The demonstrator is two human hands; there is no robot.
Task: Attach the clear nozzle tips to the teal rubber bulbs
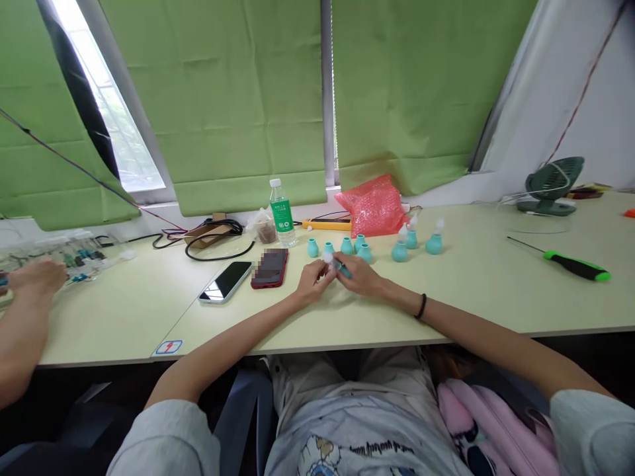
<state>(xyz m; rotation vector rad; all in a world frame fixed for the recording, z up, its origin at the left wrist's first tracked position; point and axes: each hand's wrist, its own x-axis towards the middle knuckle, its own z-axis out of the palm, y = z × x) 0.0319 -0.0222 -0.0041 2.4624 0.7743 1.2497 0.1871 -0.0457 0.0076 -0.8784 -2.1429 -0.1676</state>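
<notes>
Close together over the table, my left hand (313,280) and my right hand (363,275) meet at the fingertips. A small whitish translucent tip (328,259) is pinched by my left hand. In my right hand's fingers is a teal rubber bulb (343,270), mostly hidden. Just behind the hands stand several open-necked teal bulbs (346,246) without tips. To the right are teal bulbs with white tips fitted, one of them farthest right (434,244). Whether the held tip and bulb touch is hard to tell.
A phone (225,282), a dark red phone (270,268) and a water bottle (282,215) stand left. Behind is pink bubble wrap (372,206). A screwdriver (578,265) and a fan (553,186) are right. Another person's hand (38,277) works far left.
</notes>
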